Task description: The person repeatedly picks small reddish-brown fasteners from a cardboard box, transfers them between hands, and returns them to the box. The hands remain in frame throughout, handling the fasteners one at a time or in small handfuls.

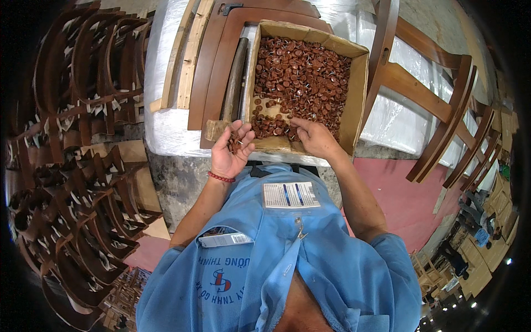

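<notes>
My left hand, palm up with its fingers curled, holds a few brown round-headed nail glides just outside the near left corner of an open cardboard box. Many more brown nail glides, with thin metal nails, fill the box, heaped toward its far side. Inside the near part of the box is my right hand, its index finger at the glides and its other fingers bent; what its fingertips grip is hidden. Left of the box lies a mallet, its tan head beside my left fingers.
Brown wooden panels and pale wood strips lie on a plastic-wrapped surface under the box. Wooden chair frames stand at the right. Stacked curved brown parts crowd the left side. Pink sheeting covers floor at right.
</notes>
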